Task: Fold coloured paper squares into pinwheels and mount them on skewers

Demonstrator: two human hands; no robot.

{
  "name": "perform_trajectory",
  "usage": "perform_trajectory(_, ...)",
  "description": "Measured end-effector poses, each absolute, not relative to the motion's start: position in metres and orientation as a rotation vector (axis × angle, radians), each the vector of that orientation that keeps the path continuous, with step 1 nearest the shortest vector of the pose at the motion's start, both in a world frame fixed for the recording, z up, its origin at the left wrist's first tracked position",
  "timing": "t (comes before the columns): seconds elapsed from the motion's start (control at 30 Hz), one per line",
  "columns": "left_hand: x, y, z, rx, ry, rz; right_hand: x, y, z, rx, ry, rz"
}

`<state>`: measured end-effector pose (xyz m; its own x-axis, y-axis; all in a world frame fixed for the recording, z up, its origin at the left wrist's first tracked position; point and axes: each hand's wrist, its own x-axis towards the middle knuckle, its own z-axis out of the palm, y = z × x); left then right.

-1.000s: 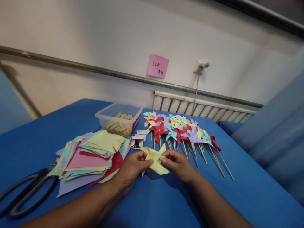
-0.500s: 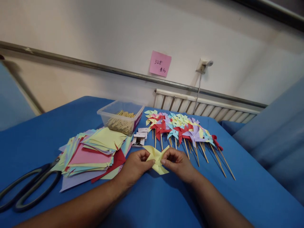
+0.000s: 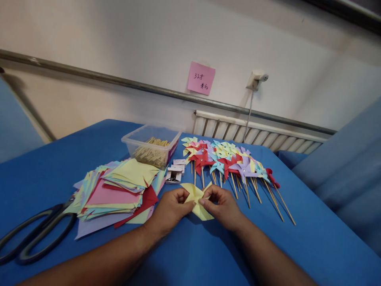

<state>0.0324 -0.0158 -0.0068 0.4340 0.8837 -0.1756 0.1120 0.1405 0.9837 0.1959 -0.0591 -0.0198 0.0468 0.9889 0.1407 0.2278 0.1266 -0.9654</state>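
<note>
A yellow paper pinwheel (image 3: pixel 203 212), its corners partly folded toward the centre, is held just above the blue table. My left hand (image 3: pixel 172 208) pinches its left side between thumb and fingers. On the opposite side my right hand (image 3: pixel 222 204) grips it, the thumb pressed near the middle. The fingertips hide part of the folds. Left of my hands lies a pile of coloured paper sheets (image 3: pixel 114 194), stacked unevenly. Small white boxes (image 3: pixel 174 174) stand behind my left hand, the front one open with dark metal bits inside.
Finished pinwheels on sticks (image 3: pixel 244 169) lie in a crowded group at the back right. A clear plastic tub (image 3: pixel 131 143) holds many short wooden sticks. Large scissors (image 3: pixel 38 230) rest at the left. A radiator (image 3: pixel 226 127) and a pink note (image 3: pixel 201 78) are on the wall.
My right thumb has moved slightly left, closer to the left thumb at the paper's middle. The yellow paper has turned a little. Other things stay in place.
</note>
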Motion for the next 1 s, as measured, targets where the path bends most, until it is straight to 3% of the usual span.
perform_trajectory(1.0, 0.035, -0.015, -0.004, 1.345, 1.063, 0.746, 0.192, -0.062, -0.012, -1.431, -1.488, 0.701)
